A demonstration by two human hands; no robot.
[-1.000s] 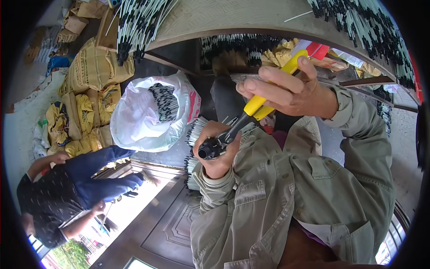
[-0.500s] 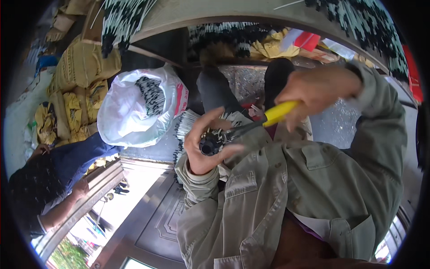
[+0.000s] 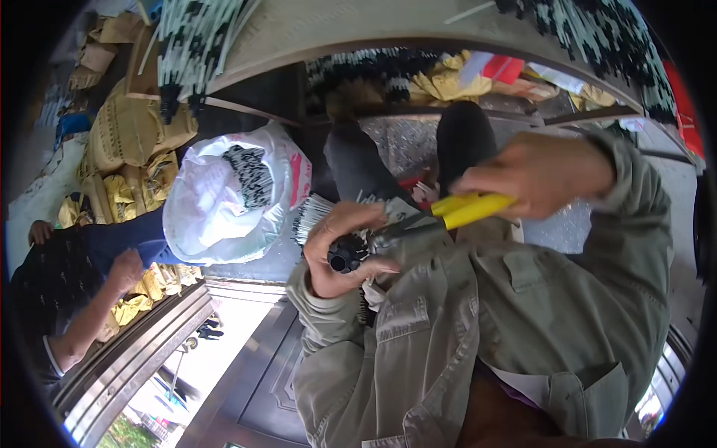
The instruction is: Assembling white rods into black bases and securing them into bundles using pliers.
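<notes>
My left hand (image 3: 336, 246) is curled around a black round fitting (image 3: 346, 257) with a dark hole in its end. Short white stalks stick out beside it. My right hand (image 3: 538, 175) grips a pair of yellow-handled shears (image 3: 470, 209), the two handles slightly apart. Their grey metal end reaches left to the fitting, close to my left fingers; its tip is blurred, so I cannot tell whether it touches. Next to my left hand, a bundle of white, dark-ended sticks (image 3: 312, 216) lies partly hidden.
A white plastic bag (image 3: 202, 224) with black-and-white pieces inside stands to the left. Ahead is a table (image 3: 358, 22) bearing piles of white-and-black sticks (image 3: 198, 45). Brown sacks (image 3: 142, 123) and yellow packages (image 3: 134, 306) lie at left, near another person's arm (image 3: 97, 313).
The handles of the shears have spread apart, and my right hand has shifted slightly to the right. My left hand keeps hold of the black fitting. The other person's arm has moved.
</notes>
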